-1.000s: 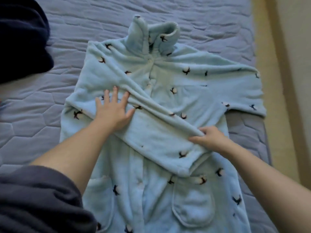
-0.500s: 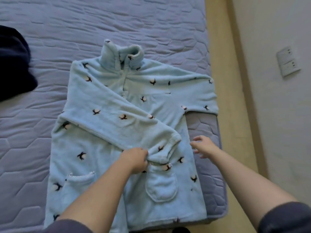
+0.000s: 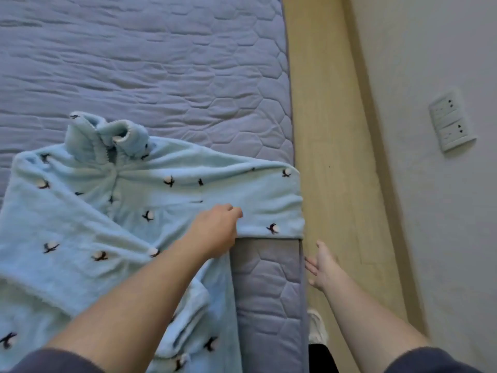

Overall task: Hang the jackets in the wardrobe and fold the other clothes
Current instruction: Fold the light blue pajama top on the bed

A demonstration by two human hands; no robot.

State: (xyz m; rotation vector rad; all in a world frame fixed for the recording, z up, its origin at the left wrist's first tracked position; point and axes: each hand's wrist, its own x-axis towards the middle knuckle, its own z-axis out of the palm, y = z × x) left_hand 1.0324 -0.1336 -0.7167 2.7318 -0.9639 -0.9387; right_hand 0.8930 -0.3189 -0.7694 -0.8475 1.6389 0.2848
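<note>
while left hand (image 3: 215, 230) grips robe (image 3: 80, 238), right hand (image 3: 321, 267) hangs relaxed, empty, beside mattress (image 3: 269, 278).

A quilted lavender bed (image 3: 166, 63) carries a pale blue fleece robe (image 3: 88, 238), its right sleeve (image 3: 269, 200) reaching the mattress edge.

Cut off, hidden
The robe (image 3: 80, 238) passes the left and bottom edges; the left hand (image 3: 215, 230) covers its own curled fingers.
</note>
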